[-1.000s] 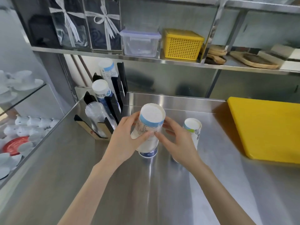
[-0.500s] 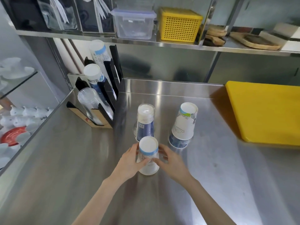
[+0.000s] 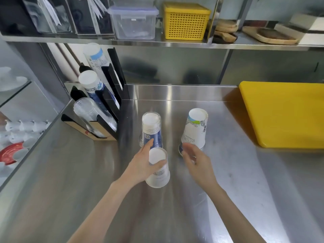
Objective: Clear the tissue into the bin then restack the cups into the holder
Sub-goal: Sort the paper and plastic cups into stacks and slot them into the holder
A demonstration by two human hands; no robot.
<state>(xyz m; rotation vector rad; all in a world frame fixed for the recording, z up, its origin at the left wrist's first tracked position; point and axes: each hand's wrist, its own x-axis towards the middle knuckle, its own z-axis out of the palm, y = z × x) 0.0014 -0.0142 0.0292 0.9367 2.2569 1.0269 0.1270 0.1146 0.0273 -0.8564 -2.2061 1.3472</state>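
Three upside-down cups stand on the steel counter [image 3: 87, 190]. My left hand [image 3: 142, 165] wraps the nearest one, a white paper cup [image 3: 158, 172]. Just behind it stands a blue-and-white cup [image 3: 152, 130] under a clear plastic cup. To the right is a taller white printed cup [image 3: 194, 130] nested over another. My right hand [image 3: 194, 158] hovers with fingers apart in front of that cup, holding nothing. The black cup holder [image 3: 108, 102] at the back left carries slanted stacks of paper and clear cups. No tissue or bin is in view.
A yellow cutting board [image 3: 284, 113] lies at the right. The shelf above holds a clear lidded box [image 3: 134, 21], a yellow basket [image 3: 185, 21] and wooden boards [image 3: 270, 35]. White crockery and a red plate [image 3: 10, 153] sit below glass at the left.
Both hands brought the white cup down from mid-air and set it on the counter near me. My right hand has let go and moved right toward the printed cup.
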